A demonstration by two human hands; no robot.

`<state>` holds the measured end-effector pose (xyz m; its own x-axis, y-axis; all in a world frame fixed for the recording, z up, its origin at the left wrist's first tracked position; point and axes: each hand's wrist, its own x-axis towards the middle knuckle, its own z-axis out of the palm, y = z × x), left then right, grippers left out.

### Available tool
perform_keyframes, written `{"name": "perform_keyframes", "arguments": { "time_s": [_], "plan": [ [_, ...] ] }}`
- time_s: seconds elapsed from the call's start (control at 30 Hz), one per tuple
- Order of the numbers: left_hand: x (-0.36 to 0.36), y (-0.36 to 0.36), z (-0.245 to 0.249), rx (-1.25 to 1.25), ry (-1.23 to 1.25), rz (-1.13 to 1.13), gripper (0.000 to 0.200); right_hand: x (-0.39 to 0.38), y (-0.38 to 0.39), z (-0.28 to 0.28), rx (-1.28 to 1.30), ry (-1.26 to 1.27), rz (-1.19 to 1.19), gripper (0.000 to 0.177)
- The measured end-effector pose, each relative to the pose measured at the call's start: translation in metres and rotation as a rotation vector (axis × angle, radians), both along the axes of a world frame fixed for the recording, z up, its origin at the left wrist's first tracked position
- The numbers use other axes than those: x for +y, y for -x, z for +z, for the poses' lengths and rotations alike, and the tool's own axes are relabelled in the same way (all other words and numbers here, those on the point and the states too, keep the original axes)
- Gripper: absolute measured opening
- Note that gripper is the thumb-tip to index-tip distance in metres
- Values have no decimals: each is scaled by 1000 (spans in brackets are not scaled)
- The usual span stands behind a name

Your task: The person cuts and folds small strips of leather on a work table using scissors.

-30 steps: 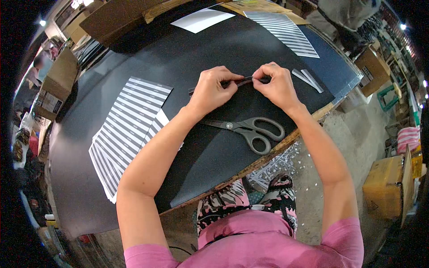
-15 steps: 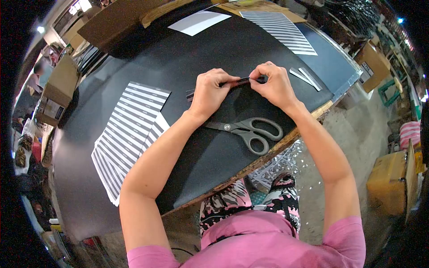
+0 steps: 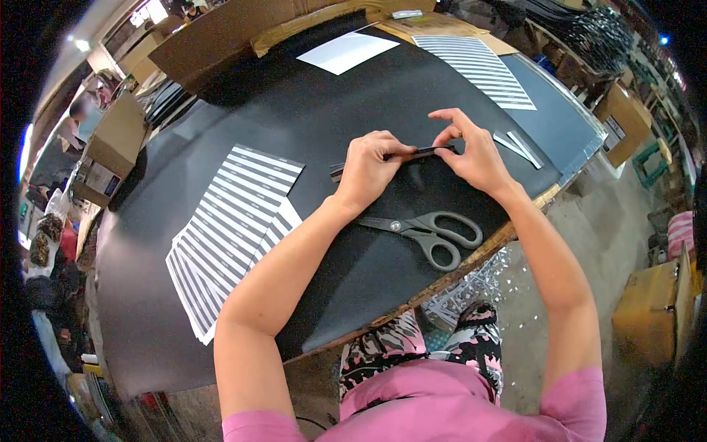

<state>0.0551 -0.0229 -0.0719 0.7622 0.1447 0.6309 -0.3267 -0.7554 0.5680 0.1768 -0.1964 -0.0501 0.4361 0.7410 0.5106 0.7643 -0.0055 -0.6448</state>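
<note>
My left hand [image 3: 370,168] pinches a small stack of narrow dark paper strips [image 3: 425,153] between thumb and fingers. One end of the stack pokes out to the left, behind that hand. At the other end, my right hand [image 3: 473,156] has its thumb and a bent finger on the strips, while another finger is lifted away. Just below the hands lies a pair of scissors [image 3: 423,230] with dark grey handles, tips partly hidden by my left forearm. Sheets printed with dark and white stripes [image 3: 239,199] overlap in a pile to the left.
Two white strips [image 3: 519,149] lie right of my right hand. Farther back are a white sheet [image 3: 346,51] and another striped sheet [image 3: 479,70]. Cardboard boxes [image 3: 114,147] stand around the black table [image 3: 147,309]. Paper scraps [image 3: 471,287] litter the floor below the wooden edge.
A finger of my right hand has lifted and stretched out from the strips. My left hand keeps its pinch. The whole view has shifted slightly.
</note>
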Motion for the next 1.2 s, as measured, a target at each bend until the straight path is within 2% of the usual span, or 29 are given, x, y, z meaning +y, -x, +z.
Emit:
{"name": "perform_keyframes", "arguments": {
  "time_s": [0.13, 0.23, 0.3, 0.4, 0.5, 0.67, 0.73, 0.77, 0.8, 0.83, 0.87, 0.93, 0.97, 1.0, 1.07, 1.1, 1.2],
  "plan": [
    [0, 1, 3, 47, 46, -4, 18, 1, -5, -3, -12, -31, 28, 50],
    [0, 4, 11, 99, 3, 1, 16, -2, -4, 0, 68, -8, 45, 51],
    [-1, 7, 21, 140, -40, 4, 16, -6, -2, 7, 238, 5, 129, 54],
    [-5, 13, 42, 250, -7, -114, 17, -23, 13, 28, 310, 45, 119, 57],
    [-15, 19, 56, 421, 197, -248, 20, -38, 32, 46, 274, 19, 86, 58],
    [-53, 28, 76, 442, 96, -227, 17, -56, 50, 56, 276, -5, 50, 57],
    [-55, 26, 73, 468, 227, -241, 17, -64, 52, 54, 284, -30, 53, 57],
    [-56, 26, 75, 469, 212, -248, 17, -67, 51, 50, 262, -63, 90, 58],
    [-55, 27, 78, 528, 359, -309, 17, -71, 52, 49, 238, -95, 130, 59],
    [-53, 29, 81, 585, 508, -365, 18, -78, 56, 53, 301, -73, 160, 67],
    [-53, 31, 87, 584, 497, -364, 18, -83, 57, 51, 298, -83, 161, 67],
    [-54, 36, 100, 759, 617, -386, 19, -91, 58, 46, 334, -150, 235, 78],
    [-54, 37, 102, 807, 697, -404, 20, -94, 60, 45, 455, -132, 288, 79],
    [-54, 37, 103, 810, 685, -404, 20, -96, 63, 44, 452, -144, 286, 79],
    [-55, 37, 103, 892, 792, -461, 20, -96, 68, 41, 652, -177, 415, 73],
    [-57, 36, 104, 919, 825, -485, 20, -96, 72, 41, 710, -240, 459, 64],
    [-62, 36, 107, 925, 833, -524, 20, -97, 74, 38, 741, -211, 448, 58]
  ]
}}
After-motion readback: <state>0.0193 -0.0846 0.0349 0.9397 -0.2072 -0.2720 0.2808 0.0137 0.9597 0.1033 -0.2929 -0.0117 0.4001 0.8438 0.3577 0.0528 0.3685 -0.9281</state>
